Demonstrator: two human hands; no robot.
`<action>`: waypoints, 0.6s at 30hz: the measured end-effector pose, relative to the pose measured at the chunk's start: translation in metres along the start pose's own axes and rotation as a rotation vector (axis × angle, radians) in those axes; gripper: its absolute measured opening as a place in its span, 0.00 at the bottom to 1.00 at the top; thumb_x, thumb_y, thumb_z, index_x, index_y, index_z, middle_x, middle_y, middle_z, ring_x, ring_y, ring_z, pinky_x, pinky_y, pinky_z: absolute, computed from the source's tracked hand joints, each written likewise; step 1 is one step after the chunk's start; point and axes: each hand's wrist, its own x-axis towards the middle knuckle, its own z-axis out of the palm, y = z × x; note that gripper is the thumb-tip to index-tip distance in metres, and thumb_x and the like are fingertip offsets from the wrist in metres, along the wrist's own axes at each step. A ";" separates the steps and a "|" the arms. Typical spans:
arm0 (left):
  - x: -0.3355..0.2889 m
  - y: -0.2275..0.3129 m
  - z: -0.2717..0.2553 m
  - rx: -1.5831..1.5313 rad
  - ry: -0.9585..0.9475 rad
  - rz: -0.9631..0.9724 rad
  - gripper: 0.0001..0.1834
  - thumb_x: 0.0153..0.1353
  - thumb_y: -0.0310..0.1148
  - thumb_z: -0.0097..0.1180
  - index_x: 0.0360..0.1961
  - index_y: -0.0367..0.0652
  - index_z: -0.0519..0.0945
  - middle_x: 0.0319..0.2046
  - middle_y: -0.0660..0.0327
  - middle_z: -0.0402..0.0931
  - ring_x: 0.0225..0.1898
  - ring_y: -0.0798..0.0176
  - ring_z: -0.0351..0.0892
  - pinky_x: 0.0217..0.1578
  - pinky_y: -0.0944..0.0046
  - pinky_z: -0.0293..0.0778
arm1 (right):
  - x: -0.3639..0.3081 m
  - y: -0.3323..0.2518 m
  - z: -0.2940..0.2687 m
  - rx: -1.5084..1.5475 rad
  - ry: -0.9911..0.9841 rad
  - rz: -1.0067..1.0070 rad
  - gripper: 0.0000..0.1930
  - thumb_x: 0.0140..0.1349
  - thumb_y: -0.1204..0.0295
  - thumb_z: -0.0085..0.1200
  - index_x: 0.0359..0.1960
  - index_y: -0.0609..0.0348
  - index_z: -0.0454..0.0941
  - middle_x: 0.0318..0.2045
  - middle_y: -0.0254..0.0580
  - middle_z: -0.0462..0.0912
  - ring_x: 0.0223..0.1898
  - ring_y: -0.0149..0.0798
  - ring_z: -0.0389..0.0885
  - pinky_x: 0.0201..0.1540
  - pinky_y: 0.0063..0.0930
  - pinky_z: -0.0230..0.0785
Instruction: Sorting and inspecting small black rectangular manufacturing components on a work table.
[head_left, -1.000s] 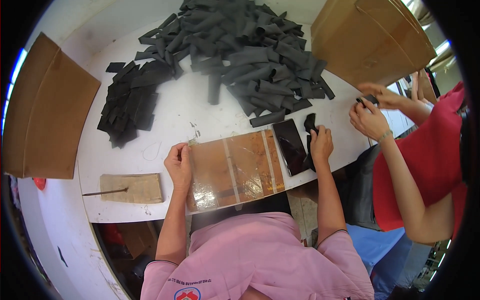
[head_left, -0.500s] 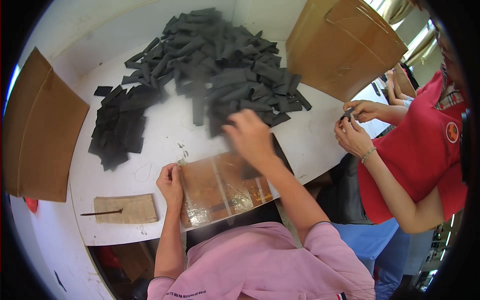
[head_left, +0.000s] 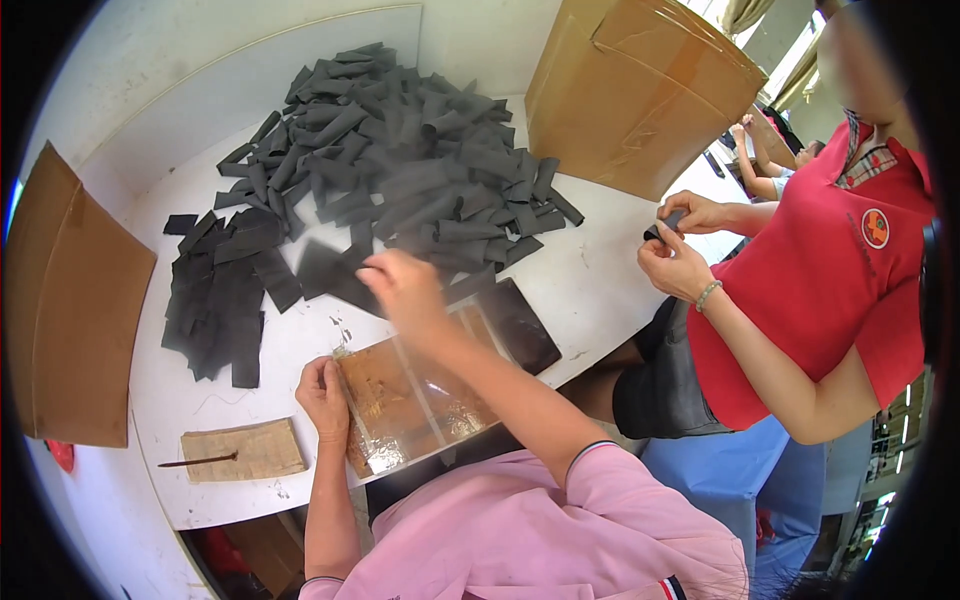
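My right hand (head_left: 408,298) is closed on a black fabric strip (head_left: 338,275), which is smeared by motion and hangs between two heaps of the same material. My left hand (head_left: 325,402) pinches the left edge of a brown board (head_left: 378,372) covered in shiny clear film with pale bands. That board lies at the table's front edge, under my right forearm. Behind my right hand rises a big heap of curled black fabric strips (head_left: 430,180). To its left, flatter black strips (head_left: 210,310) lie overlapping in a smaller pile.
A wooden block (head_left: 262,452) with a rusty nail (head_left: 200,461) lies at the front left. Cardboard stands at left (head_left: 75,310), and a large carton (head_left: 640,90) at the back right. At right, a co-worker in red (head_left: 810,290) handles a small black piece (head_left: 660,225).
My right hand has moved left from the large heap's front edge toward the smaller pile with a black strip. My left hand stays at the board's edge. The whole view has shifted slightly.
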 end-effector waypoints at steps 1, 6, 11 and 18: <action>0.000 0.001 -0.001 0.006 0.005 -0.009 0.06 0.55 0.25 0.47 0.29 0.32 0.74 0.23 0.60 0.73 0.25 0.71 0.69 0.29 0.72 0.67 | -0.004 -0.001 -0.015 0.011 0.024 0.040 0.08 0.49 0.72 0.54 0.26 0.65 0.72 0.21 0.51 0.75 0.23 0.49 0.74 0.26 0.34 0.65; -0.011 0.004 -0.001 -0.190 0.107 -0.089 0.06 0.56 0.25 0.46 0.30 0.33 0.73 0.22 0.63 0.72 0.24 0.73 0.68 0.27 0.73 0.66 | -0.037 -0.002 -0.083 0.061 -0.036 0.309 0.08 0.54 0.72 0.50 0.28 0.66 0.71 0.16 0.36 0.71 0.20 0.23 0.65 0.23 0.19 0.60; -0.087 0.053 -0.013 -0.163 0.110 -0.071 0.05 0.56 0.25 0.45 0.25 0.37 0.73 0.18 0.66 0.70 0.18 0.76 0.66 0.20 0.77 0.63 | -0.071 0.002 -0.119 0.042 -0.050 0.335 0.07 0.55 0.74 0.47 0.26 0.67 0.69 0.15 0.37 0.68 0.19 0.25 0.64 0.22 0.21 0.58; -0.085 0.141 0.032 -0.569 -0.460 -0.362 0.14 0.56 0.30 0.48 0.44 0.36 0.70 0.31 0.63 0.74 0.26 0.73 0.70 0.28 0.74 0.66 | -0.108 -0.012 -0.126 -0.013 -0.074 0.297 0.08 0.56 0.74 0.46 0.22 0.65 0.66 0.15 0.38 0.65 0.17 0.29 0.62 0.20 0.23 0.56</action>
